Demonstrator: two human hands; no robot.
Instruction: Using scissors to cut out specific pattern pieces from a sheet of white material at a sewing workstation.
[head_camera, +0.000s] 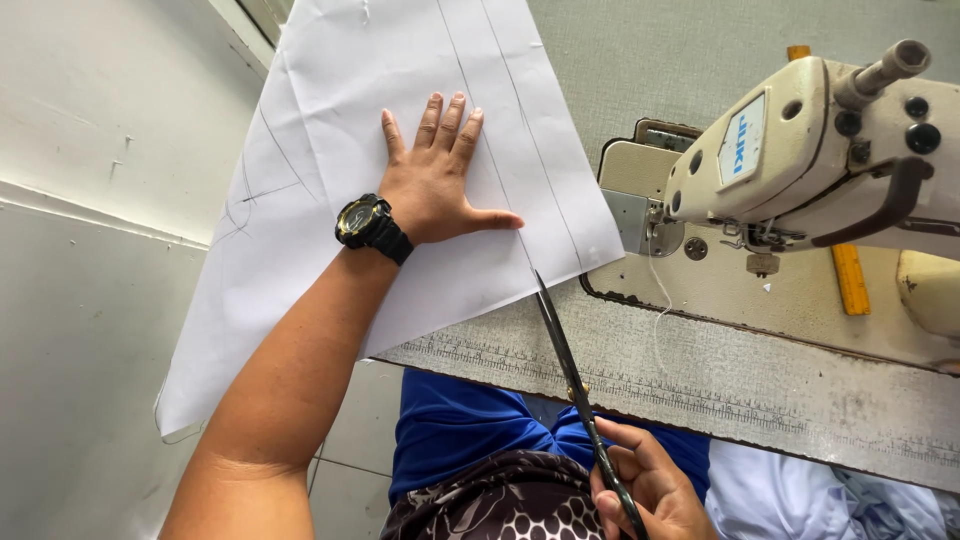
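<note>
nearest to me, at the bottom edge of the view, my right hand (648, 490) is closed around the handles of the scissors (572, 372); the handles are mostly hidden in my grip, so i can't say exactly how my fingers sit in them. the scissors' long axis runs up and slightly left from that hand, across the near edge of the worktop (760, 390), and the tip meets the near edge of the white paper sheet (330, 150) right where a pencilled line comes down to it. the blades look nearly closed, though at this angle i'm not certain.

further out, my left hand (432, 180) lies flat and spread wide on the sheet, palm down, thumb pointing right toward that same line, just above and left of the blade tip. it holds nothing; it presses the sheet down. a black wristwatch (370, 226) sits on that wrist.

the sheet stretches away from me along two near-parallel drawn lines, and its left part overhangs the worktop toward the grey wall (90, 130). so the sheet lies ahead of the right hand, under the left, and the left is on it.

to the right, well apart from both hands, stands the cream sewing machine (820, 150).
</note>
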